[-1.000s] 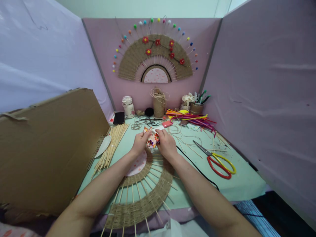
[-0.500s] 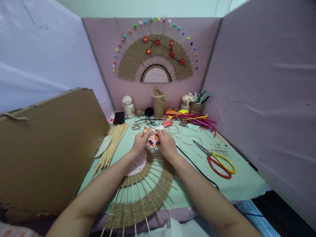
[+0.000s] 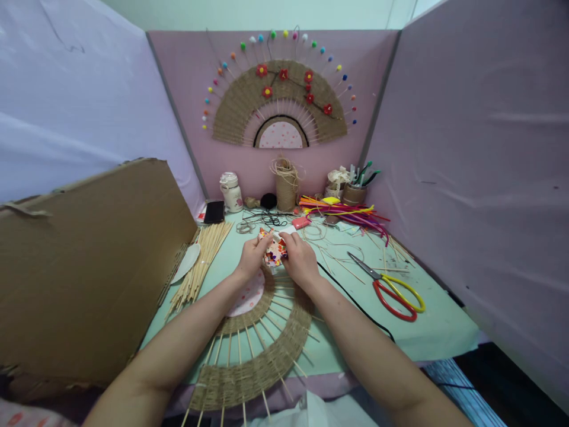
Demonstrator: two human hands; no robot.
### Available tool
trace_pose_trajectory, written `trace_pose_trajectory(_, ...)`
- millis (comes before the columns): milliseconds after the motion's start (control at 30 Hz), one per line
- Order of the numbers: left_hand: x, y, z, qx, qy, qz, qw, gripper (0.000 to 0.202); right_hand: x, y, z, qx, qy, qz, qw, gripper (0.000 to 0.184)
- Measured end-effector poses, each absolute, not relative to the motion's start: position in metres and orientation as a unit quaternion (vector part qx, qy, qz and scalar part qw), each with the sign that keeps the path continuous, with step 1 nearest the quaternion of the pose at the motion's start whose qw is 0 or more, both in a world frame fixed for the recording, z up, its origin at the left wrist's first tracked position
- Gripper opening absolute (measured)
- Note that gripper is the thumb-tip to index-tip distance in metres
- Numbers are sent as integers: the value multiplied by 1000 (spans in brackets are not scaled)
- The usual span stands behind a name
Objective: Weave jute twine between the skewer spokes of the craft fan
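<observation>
Pinching from both sides, the left hand [image 3: 253, 256] and the right hand [image 3: 300, 258] meet over a small colourful packet [image 3: 274, 252]. It is a crumpled thing speckled red, orange and white, and what is inside cannot be told. The left hand's fingers are curled in, with thumb and fingertips closed on the packet's left edge. The right hand is likewise closed, its thumb and forefinger nipping something pale at the packet's top right corner. Neither palm is open.

The packet is held just above the inner arc of a half-woven jute fan [image 3: 262, 347], which lies flat on the green table [image 3: 427, 332] under both forearms — its bare sticks point toward the person. A bundle of bamboo skewers [image 3: 200, 261] lies near the left hand, and red-and-yellow scissors [image 3: 397, 292] lie well apart to the right.
</observation>
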State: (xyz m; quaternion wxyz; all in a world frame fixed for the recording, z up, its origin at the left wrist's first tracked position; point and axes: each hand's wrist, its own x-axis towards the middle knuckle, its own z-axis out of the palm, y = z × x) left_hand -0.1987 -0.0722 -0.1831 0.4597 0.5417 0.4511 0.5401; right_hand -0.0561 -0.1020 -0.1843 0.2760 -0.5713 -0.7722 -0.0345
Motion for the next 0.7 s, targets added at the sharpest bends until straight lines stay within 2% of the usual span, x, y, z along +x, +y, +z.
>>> trace_pose_trajectory(700,-200,-72,-180,536,462,517,481,51,-56,-103,-184,-569,-776,-32,270,43)
